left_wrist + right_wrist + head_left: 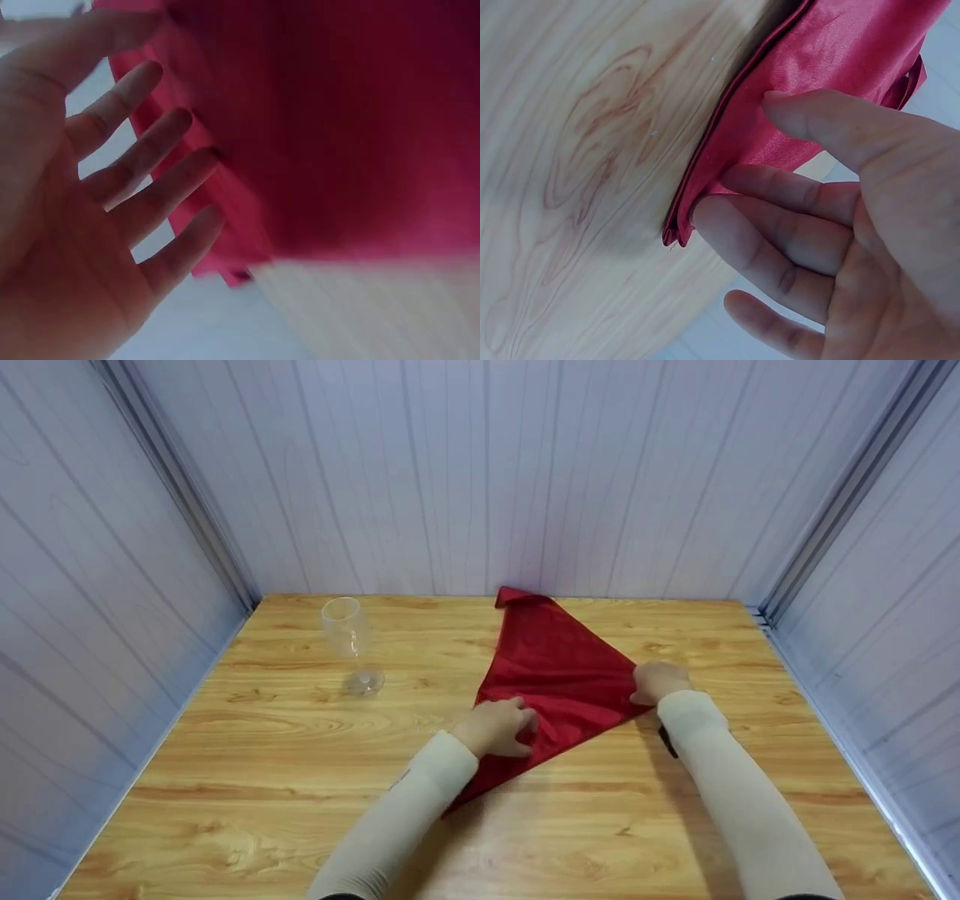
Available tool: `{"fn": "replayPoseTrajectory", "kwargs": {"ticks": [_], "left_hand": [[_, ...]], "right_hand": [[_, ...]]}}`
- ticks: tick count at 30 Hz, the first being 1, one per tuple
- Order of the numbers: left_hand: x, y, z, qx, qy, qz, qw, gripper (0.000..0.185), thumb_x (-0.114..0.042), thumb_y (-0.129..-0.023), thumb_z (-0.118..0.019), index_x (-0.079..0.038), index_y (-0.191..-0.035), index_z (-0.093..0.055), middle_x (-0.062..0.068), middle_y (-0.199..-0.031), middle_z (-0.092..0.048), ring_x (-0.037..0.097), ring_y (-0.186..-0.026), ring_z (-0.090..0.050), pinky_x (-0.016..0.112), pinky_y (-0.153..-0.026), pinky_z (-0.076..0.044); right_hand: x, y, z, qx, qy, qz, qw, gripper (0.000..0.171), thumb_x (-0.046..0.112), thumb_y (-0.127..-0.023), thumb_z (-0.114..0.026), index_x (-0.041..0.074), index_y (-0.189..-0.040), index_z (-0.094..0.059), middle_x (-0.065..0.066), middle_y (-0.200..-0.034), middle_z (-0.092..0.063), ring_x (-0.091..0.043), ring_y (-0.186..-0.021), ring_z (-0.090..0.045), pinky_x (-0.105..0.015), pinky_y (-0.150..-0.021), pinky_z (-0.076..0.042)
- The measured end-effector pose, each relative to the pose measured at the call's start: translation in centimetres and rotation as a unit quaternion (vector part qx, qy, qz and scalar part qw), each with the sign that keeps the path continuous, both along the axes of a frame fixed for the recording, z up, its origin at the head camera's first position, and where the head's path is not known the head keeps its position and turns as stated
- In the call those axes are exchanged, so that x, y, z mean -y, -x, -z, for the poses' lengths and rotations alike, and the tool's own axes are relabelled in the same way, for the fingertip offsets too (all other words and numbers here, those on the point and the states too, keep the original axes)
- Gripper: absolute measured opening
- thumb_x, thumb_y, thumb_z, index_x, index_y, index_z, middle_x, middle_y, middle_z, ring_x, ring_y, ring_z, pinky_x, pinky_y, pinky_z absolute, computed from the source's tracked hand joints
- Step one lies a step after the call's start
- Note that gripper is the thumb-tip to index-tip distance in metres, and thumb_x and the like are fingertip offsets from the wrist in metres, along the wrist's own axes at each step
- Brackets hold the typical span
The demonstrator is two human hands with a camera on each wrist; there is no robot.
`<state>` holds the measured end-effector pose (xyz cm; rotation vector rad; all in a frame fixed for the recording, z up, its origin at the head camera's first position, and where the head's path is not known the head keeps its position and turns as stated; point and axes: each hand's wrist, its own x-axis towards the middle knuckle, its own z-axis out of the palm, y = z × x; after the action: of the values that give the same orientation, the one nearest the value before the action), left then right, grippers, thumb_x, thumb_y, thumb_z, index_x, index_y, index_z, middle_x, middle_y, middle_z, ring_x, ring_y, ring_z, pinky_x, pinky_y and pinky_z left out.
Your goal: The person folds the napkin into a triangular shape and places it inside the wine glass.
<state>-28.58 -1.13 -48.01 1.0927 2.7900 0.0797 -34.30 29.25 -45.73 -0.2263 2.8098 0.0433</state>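
A red satin napkin (559, 675), folded into a triangle, lies on the wooden table (300, 780) with its far tip against the back wall. My left hand (499, 727) rests on the napkin's left edge; in the left wrist view its fingers (150, 172) are straight and spread against the red napkin (337, 135). My right hand (658, 682) sits at the napkin's right corner. In the right wrist view the hand (802, 210) has its thumb over the layered cloth (817, 67) and a fingertip (709, 214) pressing on the corner, with nothing gripped.
An empty stemmed glass (349, 645) stands upright at the back left, well apart from the napkin. White panel walls (480, 472) close in the table at the back and on both sides. Bare wood stretches along the front.
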Motion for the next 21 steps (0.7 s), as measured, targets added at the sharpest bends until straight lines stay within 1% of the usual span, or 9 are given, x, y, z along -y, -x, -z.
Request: {"fn": "replayPoseTrajectory", "kwargs": {"ticks": [3,5,7,11,14,17,21], "left_hand": [[-1.3,-0.9,0.2,0.008,-0.009,0.010,0.9999,0.037,-0.044,-0.086,-0.076,-0.019,-0.113,-0.068,0.000,-0.102,-0.056,0.016,-0.088,-0.059,0.034,-0.073,-0.052],[-1.9,-1.2,0.4,0.010,-0.006,0.009,0.9999,0.038,-0.044,-0.086,-0.077,-0.020,-0.113,-0.068,0.000,-0.104,-0.055,0.017,-0.090,-0.060,0.035,-0.073,-0.053],[-2.3,-1.4,0.5,0.004,0.005,0.007,1.0000,0.036,-0.043,-0.086,-0.077,-0.020,-0.112,-0.067,0.001,-0.106,-0.056,0.019,-0.093,-0.062,0.036,-0.074,-0.054],[-2.5,-1.4,0.6,-0.008,0.021,-0.002,0.9997,0.031,-0.039,-0.089,-0.075,-0.021,-0.113,-0.067,0.002,-0.108,-0.057,0.021,-0.094,-0.063,0.037,-0.074,-0.055],[-2.4,-1.3,0.6,-0.016,0.029,-0.003,0.9995,0.031,-0.039,-0.090,-0.075,-0.021,-0.114,-0.066,0.003,-0.109,-0.057,0.022,-0.093,-0.064,0.037,-0.073,-0.055],[-2.1,-1.2,0.7,-0.019,0.036,-0.003,0.9992,0.032,-0.039,-0.090,-0.074,-0.021,-0.115,-0.065,0.003,-0.110,-0.057,0.023,-0.090,-0.065,0.037,-0.072,-0.056],[-1.6,-1.0,0.6,-0.003,0.039,-0.018,0.9991,0.030,-0.038,-0.091,-0.072,-0.022,-0.115,-0.064,0.001,-0.109,-0.055,0.021,-0.089,-0.064,0.037,-0.072,-0.055]], "right_hand": [[0.0,0.0,0.1,0.000,0.000,-0.002,1.000,0.021,0.017,-0.093,-0.067,-0.003,-0.096,-0.068,-0.027,-0.103,-0.067,-0.039,-0.094,-0.066,-0.059,-0.078,-0.053],[0.1,-0.1,0.1,-0.001,-0.001,-0.002,1.000,0.022,0.018,-0.093,-0.067,-0.004,-0.096,-0.068,-0.027,-0.104,-0.067,-0.040,-0.094,-0.066,-0.060,-0.078,-0.053],[0.1,-0.1,0.1,-0.003,-0.004,-0.003,1.000,0.022,0.018,-0.093,-0.067,-0.004,-0.096,-0.068,-0.027,-0.104,-0.067,-0.041,-0.095,-0.066,-0.060,-0.079,-0.053],[0.1,0.0,0.1,-0.005,-0.008,-0.007,1.000,0.021,0.018,-0.094,-0.067,-0.003,-0.092,-0.068,-0.025,-0.101,-0.068,-0.038,-0.092,-0.067,-0.057,-0.076,-0.054],[0.1,0.0,0.2,-0.003,-0.011,-0.017,1.000,0.021,0.018,-0.094,-0.067,-0.002,-0.087,-0.068,-0.024,-0.097,-0.068,-0.034,-0.085,-0.067,-0.053,-0.071,-0.056],[0.1,-0.1,0.4,-0.003,-0.019,-0.028,0.999,0.022,0.018,-0.094,-0.066,-0.002,-0.087,-0.067,-0.024,-0.096,-0.068,-0.034,-0.085,-0.067,-0.052,-0.069,-0.056],[0.2,-0.7,0.3,-0.007,-0.031,-0.045,0.998,0.021,0.017,-0.094,-0.067,-0.003,-0.087,-0.067,-0.023,-0.094,-0.067,-0.038,-0.086,-0.067,-0.053,-0.070,-0.056]]}}
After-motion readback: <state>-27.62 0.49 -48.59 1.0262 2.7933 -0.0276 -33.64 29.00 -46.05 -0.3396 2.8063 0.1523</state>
